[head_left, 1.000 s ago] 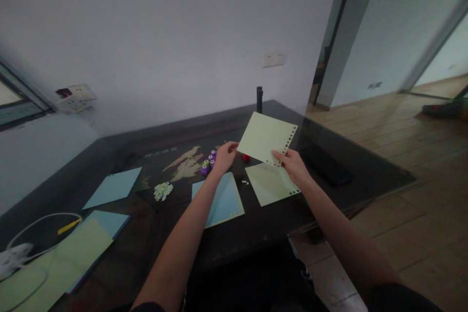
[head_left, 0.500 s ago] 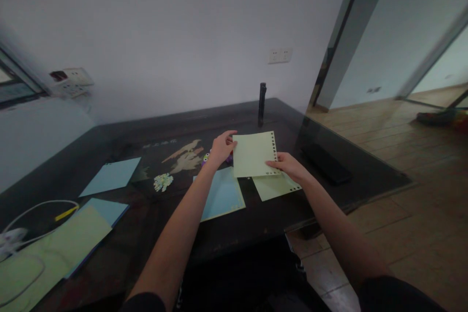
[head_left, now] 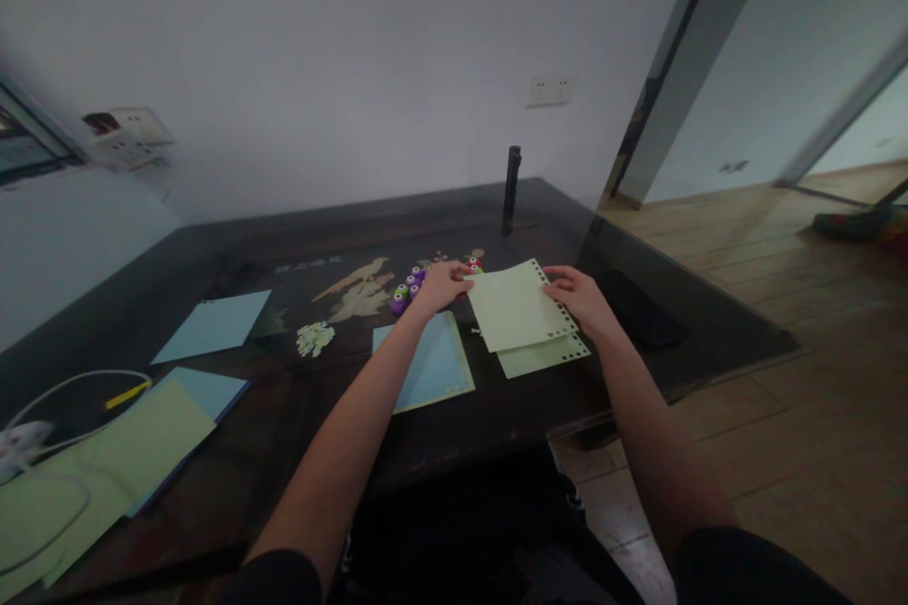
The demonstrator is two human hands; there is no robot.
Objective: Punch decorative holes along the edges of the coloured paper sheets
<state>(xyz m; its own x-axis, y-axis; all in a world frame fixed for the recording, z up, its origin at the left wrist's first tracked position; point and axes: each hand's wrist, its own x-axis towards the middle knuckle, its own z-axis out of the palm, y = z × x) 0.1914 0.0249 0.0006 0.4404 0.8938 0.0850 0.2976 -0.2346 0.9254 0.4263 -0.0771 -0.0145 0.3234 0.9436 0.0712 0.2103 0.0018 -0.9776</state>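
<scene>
The left hand (head_left: pixel 444 287) and right hand (head_left: pixel 580 299) pinch opposite edges of a green sheet (head_left: pixel 516 307); below their grip lies another page (head_left: pixel 543 358).

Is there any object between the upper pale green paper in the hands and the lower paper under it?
Nothing visible stands between the upper paper and the lower paper, though the upper one hides much of it. The left hand and right hand hold opposite edges.
</scene>
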